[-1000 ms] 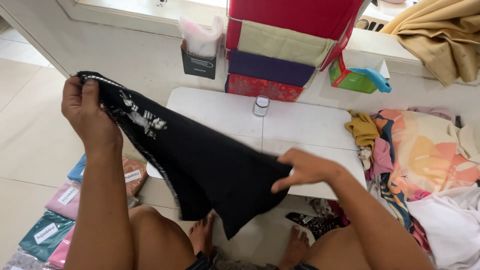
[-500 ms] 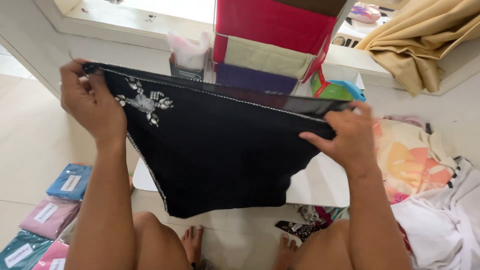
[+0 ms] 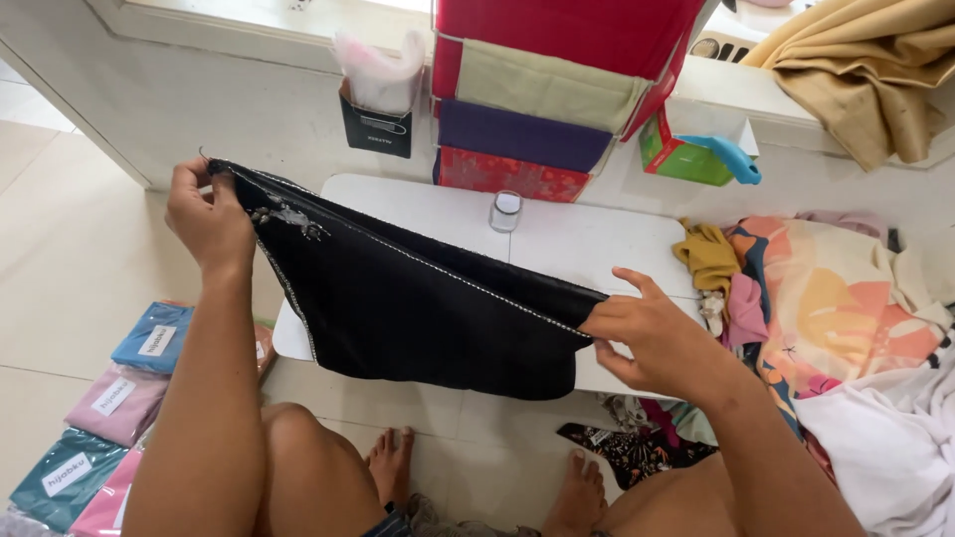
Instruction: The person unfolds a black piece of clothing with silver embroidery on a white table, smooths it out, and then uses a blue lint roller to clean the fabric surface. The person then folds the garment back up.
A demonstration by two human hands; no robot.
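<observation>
i hold the black cloth (image 3: 438,308) stretched above the small white table (image 3: 587,239), left hand (image 3: 207,214) pinching one corner, right hand (image 3: 652,333) pinching the other. it looks light, limp and likely slippery; the trimmed edge seems the best hold.

Over the low white bench (image 3: 597,244), the left hand (image 3: 206,221) pinches one corner of a black cloth (image 3: 418,303) with a silver-beaded edge while the right hand (image 3: 652,338) grips the other, near a small jar (image 3: 506,210) and a heap of colourful fabrics (image 3: 836,308) at right.
</observation>
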